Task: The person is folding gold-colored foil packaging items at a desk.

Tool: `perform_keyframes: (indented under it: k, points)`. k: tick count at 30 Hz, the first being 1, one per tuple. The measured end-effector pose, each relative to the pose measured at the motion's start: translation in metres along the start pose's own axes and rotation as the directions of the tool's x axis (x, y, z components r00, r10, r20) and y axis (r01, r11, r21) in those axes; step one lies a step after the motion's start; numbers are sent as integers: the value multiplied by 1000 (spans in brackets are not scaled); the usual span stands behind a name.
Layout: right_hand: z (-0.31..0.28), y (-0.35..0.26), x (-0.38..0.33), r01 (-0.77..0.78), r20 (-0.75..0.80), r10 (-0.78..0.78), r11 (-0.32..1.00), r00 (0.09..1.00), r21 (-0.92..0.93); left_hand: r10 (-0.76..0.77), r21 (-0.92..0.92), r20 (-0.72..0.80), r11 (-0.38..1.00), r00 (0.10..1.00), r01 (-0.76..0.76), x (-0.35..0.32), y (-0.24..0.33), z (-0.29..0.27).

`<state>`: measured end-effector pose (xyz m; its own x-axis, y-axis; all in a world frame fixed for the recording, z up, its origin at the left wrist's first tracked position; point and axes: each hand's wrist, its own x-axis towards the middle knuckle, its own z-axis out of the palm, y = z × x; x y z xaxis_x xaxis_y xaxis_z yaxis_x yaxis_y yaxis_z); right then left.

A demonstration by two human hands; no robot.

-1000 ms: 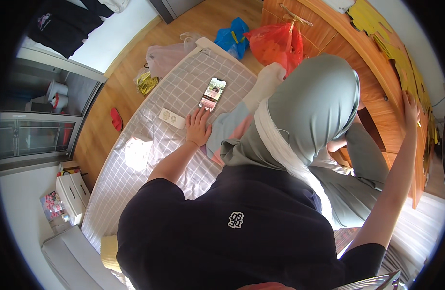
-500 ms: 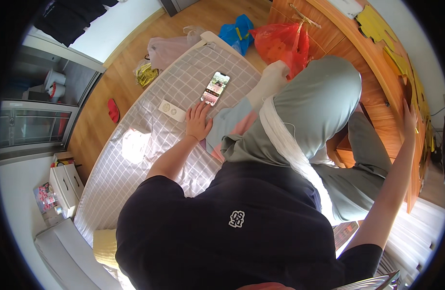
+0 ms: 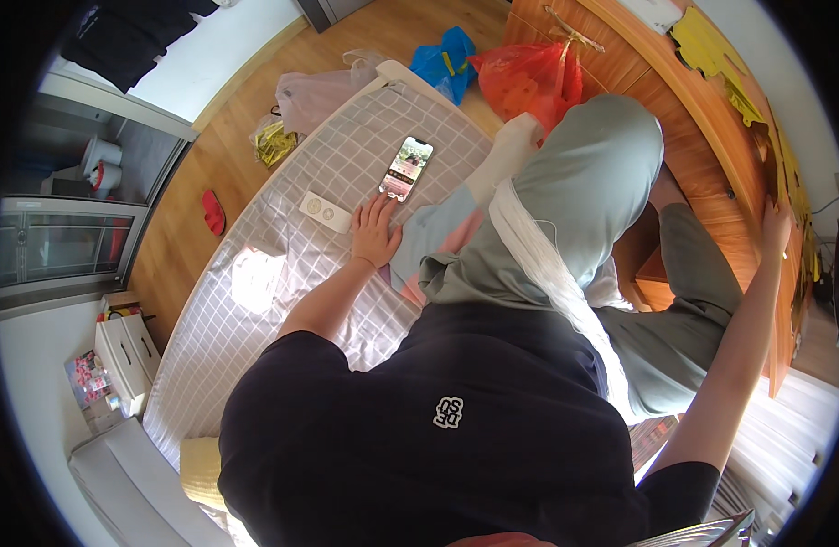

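Note:
My left hand (image 3: 375,235) lies flat on the checked bedding, fingers spread, their tips at the lower end of a smartphone (image 3: 407,170) with a lit screen. A white, flat rectangular device with round marks (image 3: 326,211) rests beside it. On the right, my arm reaches to the wooden desk's edge. There my right hand (image 3: 777,230) has its fingers bent at a yellow cut-out sheet (image 3: 709,47), which hangs in ragged strips along the desktop; the fingertips are partly hidden. A bundle of white threads (image 3: 538,246) is draped over my raised leg.
The wooden desk (image 3: 657,87) curves along the right, beside the bed (image 3: 214,319). Red (image 3: 533,82) and blue (image 3: 445,66) plastic bags stand at the bed's far end. A red slipper (image 3: 213,211) lies on the floor at left, near a white drawer unit (image 3: 128,356).
My right hand has come slightly nearer and its fingers are more bent. The yellow sheet has shifted along the desk. My raised knee has tilted a little left. The left hand stays put.

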<state>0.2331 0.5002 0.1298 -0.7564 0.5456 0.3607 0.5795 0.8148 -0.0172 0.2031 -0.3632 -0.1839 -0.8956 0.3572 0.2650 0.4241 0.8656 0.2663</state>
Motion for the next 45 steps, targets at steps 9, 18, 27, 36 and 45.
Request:
perform_keyframes:
  k: [9, 18, 27, 36, 45]
  points:
    - [-3, 5, 3, -37, 30, 32, 984, 999, 172, 0, -43, -34, 999, 999, -1, 3, 1, 2]
    - [39, 17, 4, -125, 220, 55, 939, 974, 321, -1, 10, 8, 1000, 1000, 1, 4, 0, -14]
    - [45, 56, 33, 196, 73, -204, 974, 976, 111, -5, -7, 21, 1000, 1000, 5, 2, 0, -5]
    - [12, 30, 13, 68, -96, -52, 983, 994, 172, 1, -34, 9, 999, 1000, -1, 4, 1, 0]
    - [3, -5, 4, 31, 8, -31, 998, 999, 60, -12, -35, -18, 999, 1000, 11, 0, -3, -2]
